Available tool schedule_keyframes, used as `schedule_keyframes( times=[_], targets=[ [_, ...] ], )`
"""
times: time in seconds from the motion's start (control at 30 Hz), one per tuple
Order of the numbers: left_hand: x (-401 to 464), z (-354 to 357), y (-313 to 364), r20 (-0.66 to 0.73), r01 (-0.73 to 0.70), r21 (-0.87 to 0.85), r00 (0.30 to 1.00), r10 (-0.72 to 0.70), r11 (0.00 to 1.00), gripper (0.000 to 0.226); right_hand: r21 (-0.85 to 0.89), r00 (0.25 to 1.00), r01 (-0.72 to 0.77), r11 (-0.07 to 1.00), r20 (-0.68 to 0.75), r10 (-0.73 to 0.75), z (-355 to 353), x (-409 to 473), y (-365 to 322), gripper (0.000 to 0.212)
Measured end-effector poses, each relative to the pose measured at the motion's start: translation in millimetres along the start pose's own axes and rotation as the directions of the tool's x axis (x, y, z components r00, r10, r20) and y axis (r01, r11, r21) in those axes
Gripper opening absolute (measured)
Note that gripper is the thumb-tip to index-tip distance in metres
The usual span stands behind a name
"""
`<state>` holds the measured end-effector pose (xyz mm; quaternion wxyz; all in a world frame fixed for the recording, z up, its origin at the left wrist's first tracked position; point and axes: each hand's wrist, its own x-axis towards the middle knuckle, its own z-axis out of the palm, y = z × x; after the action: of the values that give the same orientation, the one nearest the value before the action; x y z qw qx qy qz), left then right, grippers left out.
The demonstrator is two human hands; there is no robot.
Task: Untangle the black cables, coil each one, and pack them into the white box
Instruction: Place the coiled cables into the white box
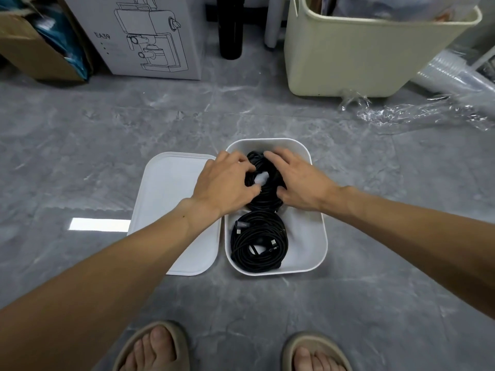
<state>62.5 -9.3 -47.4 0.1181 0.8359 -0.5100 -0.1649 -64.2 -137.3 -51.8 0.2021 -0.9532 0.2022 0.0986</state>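
While both hands press on the far black cable coil [263, 183] inside the white box [320, 228], the left hand [227, 180] curls its fingers around it and the right hand [297, 180] lies spread. A second coil [258, 241] fills the near end. The white lid [171, 210] lies left, on grey marbled floor [93, 145]; a cream bin [361, 54] and printed carton [150, 36] stand far.

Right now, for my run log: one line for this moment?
stage: packing | hands: left hand, right hand on far coil | near coil in white box
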Motion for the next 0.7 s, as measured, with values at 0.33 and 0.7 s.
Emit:
schedule_keyframes(
  times=[0.33,0.7],
  targets=[
    [4.0,7.8,-11.6,0.05,0.014,0.035,0.999,-0.016,0.999,0.042,0.065,0.993,-0.081,0.995,0.089,0.075,-6.7,8.9,0.8,0.071],
    [-45.1,-6.7,2.9,0.239,-0.229,0.083,0.949,0.204,0.97,0.045,0.245,0.916,-0.37,0.896,0.258,0.308,1.8,-59.2,-20.0,0.026]
  ],
)
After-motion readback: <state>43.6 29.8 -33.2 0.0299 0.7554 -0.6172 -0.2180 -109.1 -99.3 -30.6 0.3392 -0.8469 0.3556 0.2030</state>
